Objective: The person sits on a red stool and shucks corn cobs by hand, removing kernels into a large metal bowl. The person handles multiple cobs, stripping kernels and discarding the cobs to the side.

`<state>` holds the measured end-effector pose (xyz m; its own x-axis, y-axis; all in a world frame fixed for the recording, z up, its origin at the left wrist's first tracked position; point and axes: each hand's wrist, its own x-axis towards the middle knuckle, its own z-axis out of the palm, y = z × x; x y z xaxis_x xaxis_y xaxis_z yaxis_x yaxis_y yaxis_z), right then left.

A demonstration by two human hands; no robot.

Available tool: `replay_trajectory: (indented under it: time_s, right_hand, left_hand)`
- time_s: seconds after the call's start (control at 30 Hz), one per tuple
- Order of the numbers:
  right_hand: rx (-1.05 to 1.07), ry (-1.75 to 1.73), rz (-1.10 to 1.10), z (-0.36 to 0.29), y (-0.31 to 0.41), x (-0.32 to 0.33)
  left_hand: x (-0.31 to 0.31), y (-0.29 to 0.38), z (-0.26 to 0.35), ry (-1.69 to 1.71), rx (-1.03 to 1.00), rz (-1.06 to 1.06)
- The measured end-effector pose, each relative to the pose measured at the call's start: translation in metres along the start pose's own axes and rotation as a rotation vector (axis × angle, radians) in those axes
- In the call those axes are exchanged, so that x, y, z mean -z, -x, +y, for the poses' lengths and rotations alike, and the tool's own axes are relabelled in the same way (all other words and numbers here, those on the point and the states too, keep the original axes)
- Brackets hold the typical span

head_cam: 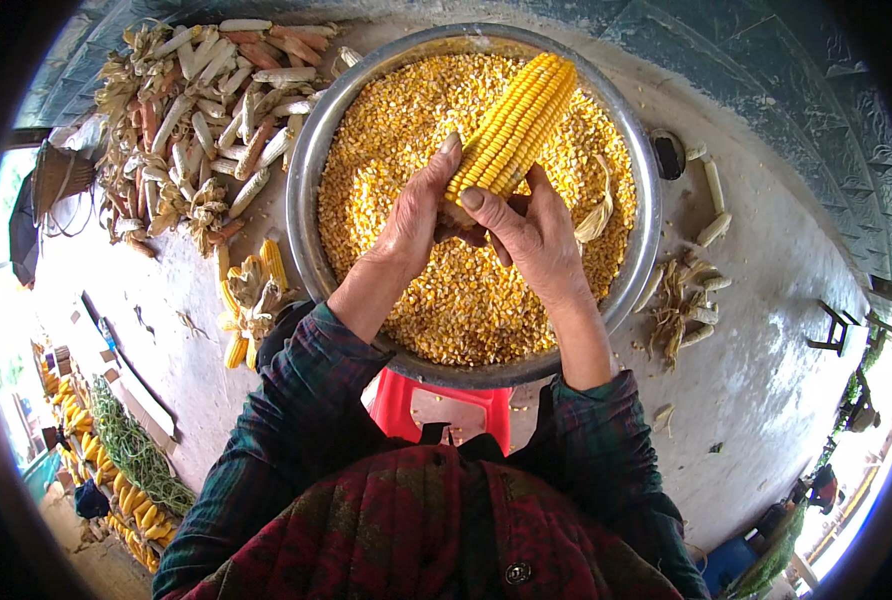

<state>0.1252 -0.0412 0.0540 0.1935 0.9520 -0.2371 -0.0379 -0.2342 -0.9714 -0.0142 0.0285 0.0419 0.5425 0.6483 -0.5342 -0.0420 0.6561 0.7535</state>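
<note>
A large round metal basin [474, 375] full of loose yellow corn kernels [386, 150] stands before me. Above the kernels my left hand [420, 202] and my right hand [532, 232] both grip the lower end of an ear of yellow corn [521, 116], which tilts up to the right. Its rows of kernels look full along the visible side; the underside is hidden. My left thumb lies along the ear's left edge, and my right thumb presses near its base. A strip of dry husk [597, 210] lies on the kernels to the right.
Bare corncobs [206, 127] with husks are heaped at the upper left. Husked ears tied in a bunch [247, 300] lie left of the basin. Several cobs [705, 319] lie to its right. A red plastic stool [393, 397] shows below the basin. A small dark stool [832, 330] stands far right.
</note>
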Motion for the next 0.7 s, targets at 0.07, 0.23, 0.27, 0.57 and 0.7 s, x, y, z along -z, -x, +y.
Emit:
replay_trajectory:
  time_s: [0.07,0.23,0.27,0.57,0.7]
  right_hand:
    - [0.051,-0.084,-0.017,-0.001,0.003,-0.006]
    - [0.011,-0.105,-0.038,-0.008,0.009,-0.005]
    - [0.008,-0.141,-0.058,-0.010,0.009,-0.002]
    - [-0.055,-0.183,-0.090,-0.011,0.015,-0.002]
    - [-0.075,-0.269,-0.129,-0.013,0.017,-0.001]
  left_hand:
    - [0.002,0.003,0.005,0.060,0.041,-0.065]
    - [-0.008,0.010,0.008,0.159,0.037,0.099]
    - [-0.009,0.011,0.008,0.158,0.028,0.070]
    - [-0.007,0.013,0.000,0.145,0.033,-0.150]
    - [-0.007,0.017,0.002,0.230,0.021,-0.043]
